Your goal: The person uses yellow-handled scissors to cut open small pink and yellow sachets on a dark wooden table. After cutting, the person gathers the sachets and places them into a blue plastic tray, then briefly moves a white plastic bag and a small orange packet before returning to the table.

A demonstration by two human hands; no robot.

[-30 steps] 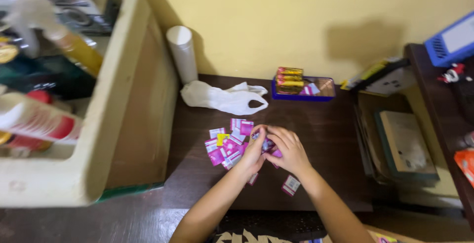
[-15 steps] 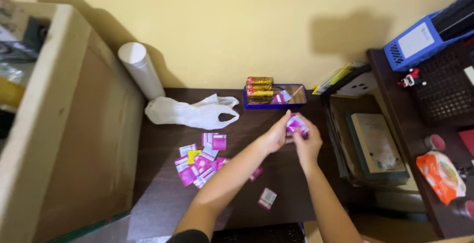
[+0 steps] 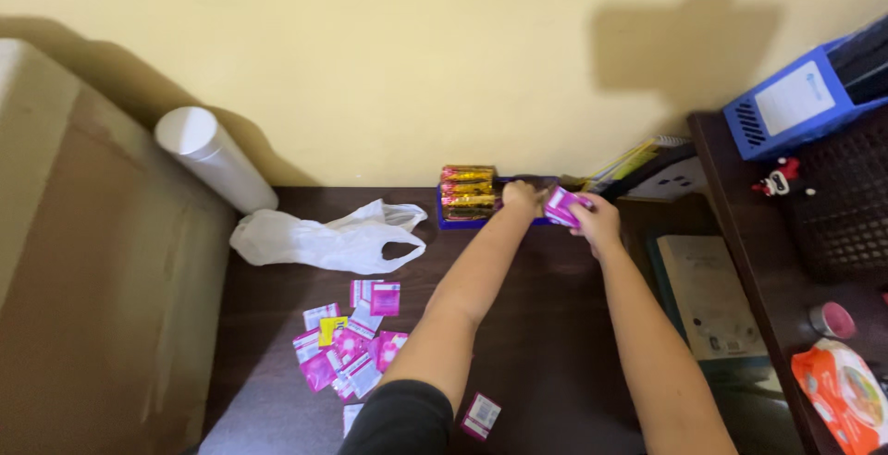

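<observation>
A dark wooden table [image 3: 555, 325] carries a loose cluster of pink and white sachets [image 3: 350, 344] at its near left, with one more sachet [image 3: 481, 415] lying apart by the near edge. Farther left lies a crumpled white plastic bag [image 3: 319, 240], and at the far edge sits a blue tray [image 3: 462, 219] holding what look like gold-wrapped bars [image 3: 468, 191].

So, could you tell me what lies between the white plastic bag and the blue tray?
Only bare dark table separates the white plastic bag from the blue tray, in the head view.
</observation>
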